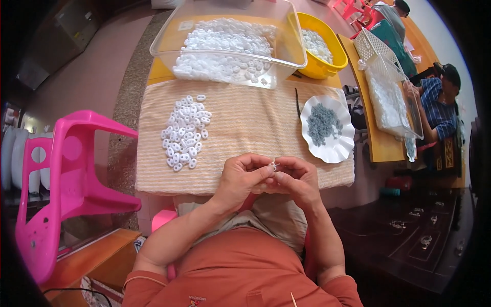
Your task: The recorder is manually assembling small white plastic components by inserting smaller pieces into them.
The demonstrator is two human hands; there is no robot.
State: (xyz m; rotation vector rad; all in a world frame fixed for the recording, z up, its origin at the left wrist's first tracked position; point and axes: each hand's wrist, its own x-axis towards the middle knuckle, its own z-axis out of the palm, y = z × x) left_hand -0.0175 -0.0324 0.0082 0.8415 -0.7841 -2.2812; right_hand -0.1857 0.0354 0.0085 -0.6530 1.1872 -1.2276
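Observation:
My left hand [244, 178] and my right hand [297, 179] meet over the near edge of the cloth-covered table. Thumbs and forefingers of both pinch a tiny white plastic piece [274, 165], whose exact shape is mostly covered by the fingertips. Left of the hands lies a loose pile of white oval plastic pieces [185, 130], many showing two small holes. To the right, a white scalloped plate [341, 149] carries a heap of tiny grey-blue parts [322, 124]. A thin black strip [297, 102] lies beside this plate.
A large clear bin [162, 46] of white pieces stands at the table's far side, next to a yellow basin [327, 70]. A pink stool [76, 169] is at the left. At right, another person [437, 110] sits by a table with a clear bin [391, 107].

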